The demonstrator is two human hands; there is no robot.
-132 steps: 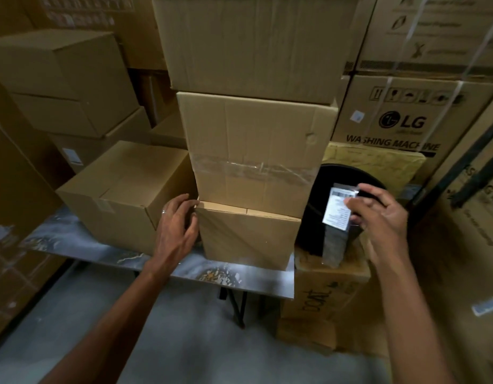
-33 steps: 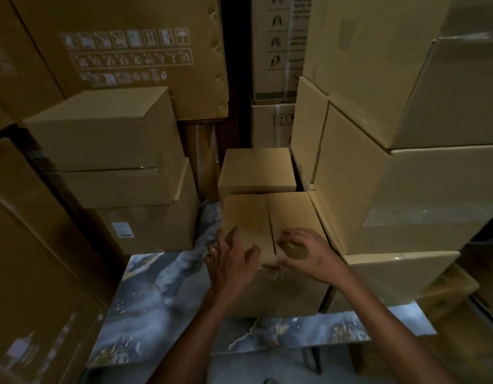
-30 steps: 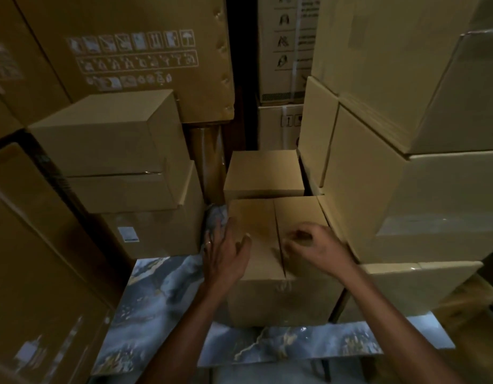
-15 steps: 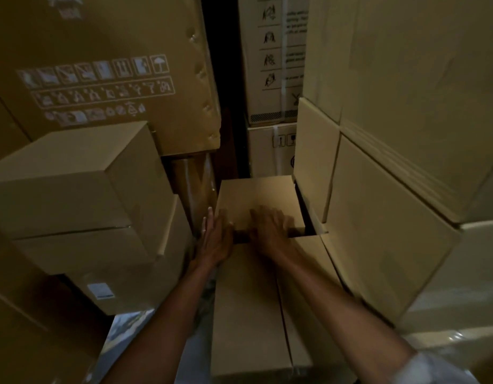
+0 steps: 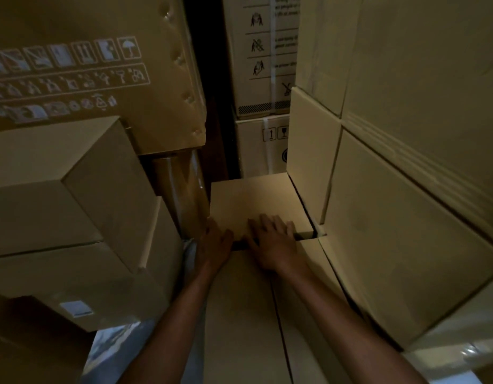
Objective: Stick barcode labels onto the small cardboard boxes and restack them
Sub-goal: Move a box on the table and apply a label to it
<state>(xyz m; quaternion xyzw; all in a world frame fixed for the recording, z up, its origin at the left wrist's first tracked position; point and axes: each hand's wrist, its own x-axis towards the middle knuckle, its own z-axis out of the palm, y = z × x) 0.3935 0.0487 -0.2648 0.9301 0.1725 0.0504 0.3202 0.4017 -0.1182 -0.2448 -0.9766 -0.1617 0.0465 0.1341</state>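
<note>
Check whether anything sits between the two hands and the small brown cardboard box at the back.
Nothing visible does. The left hand is at the near left corner of the small brown cardboard box, and the right hand lies on its near edge, both reaching over the longer brown box in front.

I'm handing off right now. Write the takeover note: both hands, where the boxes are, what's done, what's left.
Left hand: flat at the left near corner of the rear small box, no grip.
Right hand: fingers spread flat on that box's near edge, no grip.
The rear small box sits behind the near box, a dark gap between them, wedged beside the right stack.
Done: one box in the left stack shows a label.
Left: no label visible on either middle box; label, then restack.
</note>
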